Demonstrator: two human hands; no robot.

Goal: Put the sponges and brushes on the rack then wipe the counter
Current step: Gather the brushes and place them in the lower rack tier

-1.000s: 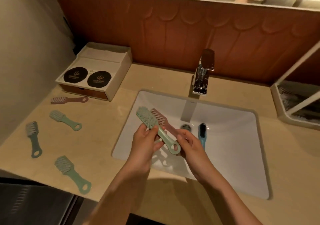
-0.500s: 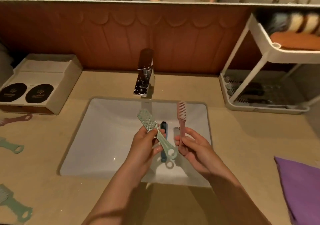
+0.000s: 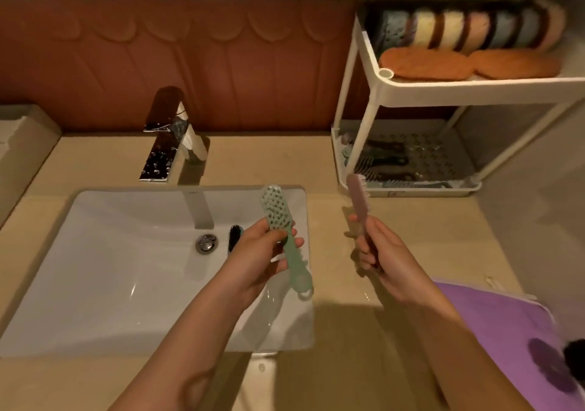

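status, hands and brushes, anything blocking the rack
Left hand grips green brush over sink. Right hand grips pink brush, short of rack. Black brush lies in sink. Nothing seen blocking rack.

The left grip (image 3: 259,254) holds a pale green plastic brush (image 3: 274,205) over the white sink basin (image 3: 95,284); the right grip (image 3: 384,254) holds a pink plastic brush (image 3: 357,197) above the beige worktop (image 3: 421,227), near the white two-tier rack (image 3: 418,91).
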